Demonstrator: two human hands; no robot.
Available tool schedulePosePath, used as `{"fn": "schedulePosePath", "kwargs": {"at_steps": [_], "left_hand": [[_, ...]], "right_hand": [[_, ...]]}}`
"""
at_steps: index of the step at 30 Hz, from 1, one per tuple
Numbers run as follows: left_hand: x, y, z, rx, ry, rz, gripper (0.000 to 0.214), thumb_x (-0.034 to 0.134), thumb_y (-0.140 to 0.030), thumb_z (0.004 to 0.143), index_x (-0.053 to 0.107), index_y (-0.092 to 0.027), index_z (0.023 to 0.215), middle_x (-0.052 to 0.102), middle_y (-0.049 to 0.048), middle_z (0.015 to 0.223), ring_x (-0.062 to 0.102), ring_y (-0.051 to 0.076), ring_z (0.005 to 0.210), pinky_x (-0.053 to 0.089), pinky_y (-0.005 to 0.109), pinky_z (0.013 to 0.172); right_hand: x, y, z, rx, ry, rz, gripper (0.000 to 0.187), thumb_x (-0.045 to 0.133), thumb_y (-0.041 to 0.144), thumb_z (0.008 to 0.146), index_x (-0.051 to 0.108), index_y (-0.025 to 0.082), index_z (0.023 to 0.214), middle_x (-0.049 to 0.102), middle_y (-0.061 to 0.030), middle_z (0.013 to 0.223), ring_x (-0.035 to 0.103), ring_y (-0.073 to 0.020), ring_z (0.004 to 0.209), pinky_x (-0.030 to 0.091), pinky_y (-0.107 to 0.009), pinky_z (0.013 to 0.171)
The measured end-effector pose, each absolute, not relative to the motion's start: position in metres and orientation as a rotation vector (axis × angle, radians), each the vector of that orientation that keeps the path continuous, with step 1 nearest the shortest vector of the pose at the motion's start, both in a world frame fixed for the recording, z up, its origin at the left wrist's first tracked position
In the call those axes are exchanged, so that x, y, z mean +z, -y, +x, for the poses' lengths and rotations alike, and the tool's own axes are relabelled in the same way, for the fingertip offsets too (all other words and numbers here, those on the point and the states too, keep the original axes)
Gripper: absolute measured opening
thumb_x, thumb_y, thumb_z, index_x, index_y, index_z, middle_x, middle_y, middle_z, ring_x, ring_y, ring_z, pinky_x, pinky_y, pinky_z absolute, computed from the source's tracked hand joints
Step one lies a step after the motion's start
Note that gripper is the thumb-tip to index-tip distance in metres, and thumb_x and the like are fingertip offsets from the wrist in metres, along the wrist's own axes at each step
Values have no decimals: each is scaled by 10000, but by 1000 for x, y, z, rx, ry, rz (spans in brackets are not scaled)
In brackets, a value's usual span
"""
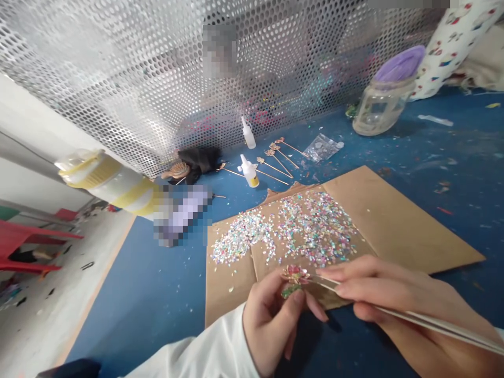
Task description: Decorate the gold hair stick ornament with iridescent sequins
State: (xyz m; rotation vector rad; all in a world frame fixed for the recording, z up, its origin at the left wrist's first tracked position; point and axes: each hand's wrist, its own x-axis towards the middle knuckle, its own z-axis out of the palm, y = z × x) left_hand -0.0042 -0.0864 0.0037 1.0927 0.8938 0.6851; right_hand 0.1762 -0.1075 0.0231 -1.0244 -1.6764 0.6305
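Here, the left hand (271,323) pinches a small flower-shaped ornament (294,274) between thumb and fingers, a narrow grip that leaves its shiny pink face exposed. The right hand (409,310) closes its fingers around long, pale tweezers (433,323), whose tips reach the ornament from the side. Both hands sit at the near edge of a creased brown card (394,220), which lies on a blue table (129,294) with a scuffed, flecked surface. Multicoloured sequins (311,226) form a loose, flaky drift on the card, within easy reach of the hands; the card's raised folds appear to keep them gathered. Farther off, within arm's reach, wooden sticks (281,161) topped with small ornaments lie side by side, their thin shafts slanting across the table near two white squeeze bottles (249,173). A clear plastic bag (321,148) lies nearby, and a glass jar (380,110) with a purple lid rests tilted on its side at the far right, before a perforated metal screen (118,68).
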Motion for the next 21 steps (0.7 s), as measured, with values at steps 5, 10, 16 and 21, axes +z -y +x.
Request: {"fn": "schedulePosePath", "kwargs": {"at_steps": [5, 10, 16, 21], "left_hand": [[3, 89, -4, 679, -911, 1063, 290, 459, -392, 843, 544, -145, 969, 671, 61, 655, 314, -14, 253, 152, 83, 224], [1, 89, -5, 679, -905, 1071, 319, 425, -405, 858, 523, -139, 1006, 651, 33, 564, 300, -9, 241, 159, 70, 223], [1, 88, -6, 651, -905, 1077, 342, 410, -423, 860, 528, -146, 1020, 570, -21, 431, 284, -2, 231, 177, 64, 231], [0, 89, -6, 666, -863, 1101, 329, 409, -420, 861, 535, -152, 1005, 568, -25, 439, 281, -5, 232, 181, 61, 232]], "right_hand": [[19, 106, 179, 483, 1783, -1064, 118, 505, 220, 886, 589, 242, 966, 627, 4, 957, 594, -121, 896, 476, -166, 810], [24, 103, 176, 430, 1817, -986, 107, 498, 203, 890, 596, 171, 923, 641, -14, 921, 606, -105, 878, 467, -114, 825], [25, 101, 176, 497, 1828, -920, 120, 466, 212, 910, 576, 166, 894, 638, -32, 924, 603, -125, 894, 491, -150, 808], [25, 101, 177, 482, 1848, -913, 137, 451, 202, 917, 582, 178, 884, 644, -10, 909, 603, -106, 889, 483, -129, 813]]}}
